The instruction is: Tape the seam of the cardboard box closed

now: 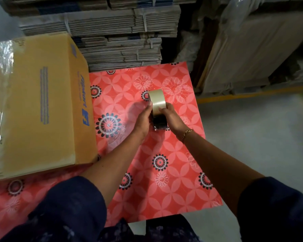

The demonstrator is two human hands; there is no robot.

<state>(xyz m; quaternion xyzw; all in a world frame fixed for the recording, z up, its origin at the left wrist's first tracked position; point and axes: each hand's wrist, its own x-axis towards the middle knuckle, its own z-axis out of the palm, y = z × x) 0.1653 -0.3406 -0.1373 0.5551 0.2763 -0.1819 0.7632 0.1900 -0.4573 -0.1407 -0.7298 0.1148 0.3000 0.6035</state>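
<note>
Left of the left hand [143, 119], the cardboard box [38, 105] blocks passage. Ahead of both hands, stacked flat cartons [112, 37] wall off the far edge. Red patterned table surface [164, 154] lies open right of and behind the right hand [173, 117].

A tan roll of tape [157, 99] above a coral-red desk [173, 163] covering patterned with pale petals and black-and-white flower rings; beside it, a yellow-brown cardboard box [38, 105] printed in blue; dark navy sleeves [73, 203].
</note>
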